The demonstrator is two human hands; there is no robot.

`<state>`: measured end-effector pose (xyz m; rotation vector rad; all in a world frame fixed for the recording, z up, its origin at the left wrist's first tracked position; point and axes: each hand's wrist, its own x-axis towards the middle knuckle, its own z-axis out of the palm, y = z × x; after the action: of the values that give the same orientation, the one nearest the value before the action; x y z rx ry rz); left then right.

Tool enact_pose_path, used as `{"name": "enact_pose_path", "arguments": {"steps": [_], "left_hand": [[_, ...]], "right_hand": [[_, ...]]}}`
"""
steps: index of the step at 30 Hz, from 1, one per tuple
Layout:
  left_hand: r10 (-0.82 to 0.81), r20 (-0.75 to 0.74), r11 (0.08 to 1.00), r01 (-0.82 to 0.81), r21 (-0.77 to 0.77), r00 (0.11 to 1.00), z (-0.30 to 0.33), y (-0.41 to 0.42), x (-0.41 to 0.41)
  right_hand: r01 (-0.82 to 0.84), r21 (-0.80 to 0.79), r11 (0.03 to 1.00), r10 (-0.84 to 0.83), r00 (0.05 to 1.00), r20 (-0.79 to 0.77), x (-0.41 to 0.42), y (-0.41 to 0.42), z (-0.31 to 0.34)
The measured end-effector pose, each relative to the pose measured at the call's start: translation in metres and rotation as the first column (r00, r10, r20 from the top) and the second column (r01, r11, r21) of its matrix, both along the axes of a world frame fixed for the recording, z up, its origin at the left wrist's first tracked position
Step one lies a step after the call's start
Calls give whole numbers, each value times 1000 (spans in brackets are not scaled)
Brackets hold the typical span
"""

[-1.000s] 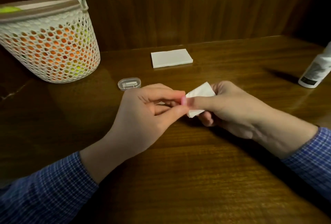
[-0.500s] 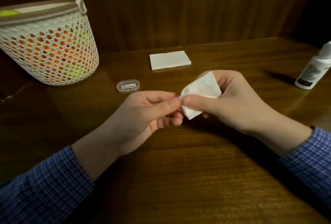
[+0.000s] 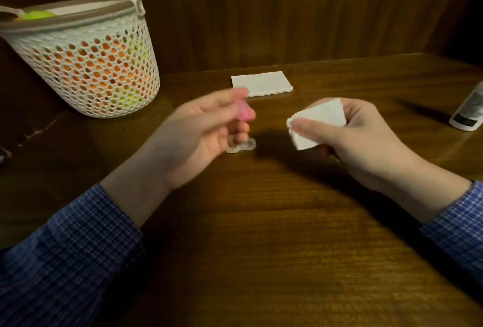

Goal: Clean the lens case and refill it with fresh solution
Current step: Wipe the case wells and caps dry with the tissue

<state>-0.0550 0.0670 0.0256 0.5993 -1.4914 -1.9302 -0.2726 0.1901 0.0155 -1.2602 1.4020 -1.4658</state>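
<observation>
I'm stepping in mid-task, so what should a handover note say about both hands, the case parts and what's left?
Left hand: pinches a small pink cap, blurred, above the clear lens case on the table.
Right hand: grips a crumpled tissue.
Solution bottle stands at the far right edge; folded tissues lie behind.
Done: wiping under way.
Left: refill, which I can't see started; cap back on.

left hand (image 3: 198,130) motion-blurred | bottle (image 3: 469,110) cut by right edge | clear case (image 3: 241,146) half hidden
</observation>
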Motion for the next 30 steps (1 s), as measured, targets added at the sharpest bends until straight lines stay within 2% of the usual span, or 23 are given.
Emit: {"name": "enact_pose_path", "arguments": {"steps": [3, 6, 9, 12, 14, 20, 25, 30], "left_hand": [[166, -6, 978, -165, -128, 986, 8, -21, 19], [310, 148, 890, -232, -393, 939, -1, -29, 44], [420, 314, 728, -109, -677, 851, -19, -30, 63], [481, 430, 594, 77, -801, 764, -28, -32, 75], [485, 437, 536, 137, -833, 758, -30, -34, 76], [478, 447, 468, 211, -858, 756, -29, -37, 73], [486, 468, 367, 314, -876, 738, -22, -36, 73], [495, 488, 355, 345, -869, 719, -21, -37, 75]], "right_hand": [[31, 69, 997, -33, 999, 29, -3, -1, 2], [64, 118, 991, -66, 998, 7, -2, -2, 0], [73, 131, 989, -75, 997, 9, -4, -3, -1], [84, 131, 988, -86, 996, 14, -4, -4, -3], [82, 134, 988, -84, 996, 14, -5, -5, -4], [92, 125, 988, -97, 995, 38, -6, -7, -7], [67, 146, 987, -72, 997, 30, -4, -6, -5], [40, 141, 989, -45, 999, 30, -2, -6, -6]]}}
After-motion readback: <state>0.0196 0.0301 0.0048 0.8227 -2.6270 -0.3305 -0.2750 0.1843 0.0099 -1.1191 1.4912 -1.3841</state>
